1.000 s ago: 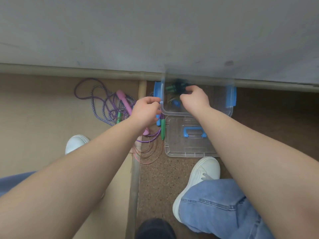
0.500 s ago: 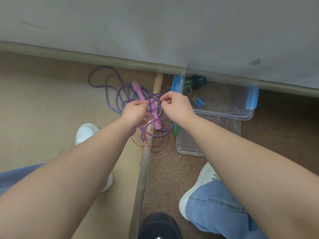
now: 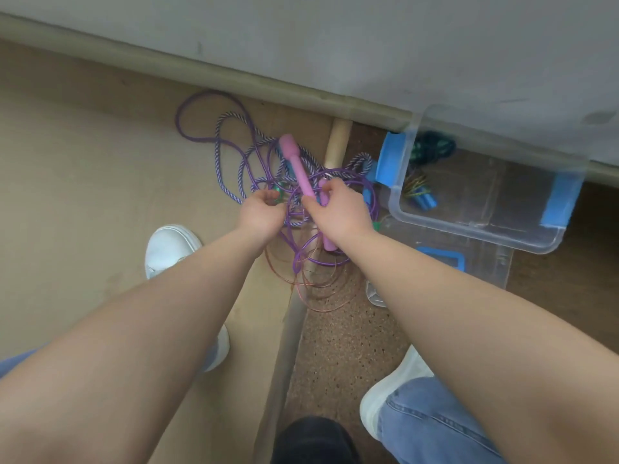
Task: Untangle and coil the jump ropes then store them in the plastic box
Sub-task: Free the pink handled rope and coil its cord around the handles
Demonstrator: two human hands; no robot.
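A tangle of jump ropes lies on the floor by the wall: a purple-and-white braided rope (image 3: 231, 155), a thin purple cord (image 3: 335, 259) and a thin copper-coloured one (image 3: 321, 293). My right hand (image 3: 335, 209) is closed around two pink handles (image 3: 296, 165) of the purple rope. My left hand (image 3: 263, 211) pinches purple cord beside a green handle (image 3: 277, 192). The clear plastic box (image 3: 469, 226) with blue latches stands to the right, holding a coiled dark green rope (image 3: 432, 149) and blue handles (image 3: 423, 199).
The box's clear lid (image 3: 482, 262) with a blue handle lies on the floor in front of the box. A wooden strip (image 3: 294, 316) divides tan flooring from speckled brown flooring. My white shoes (image 3: 170, 249) and jeans are close below. A grey wall runs behind.
My right hand left the box and came left to the rope tangle, closing on the pink handles. My left hand took hold of purple cord. The view shifted left and closer.
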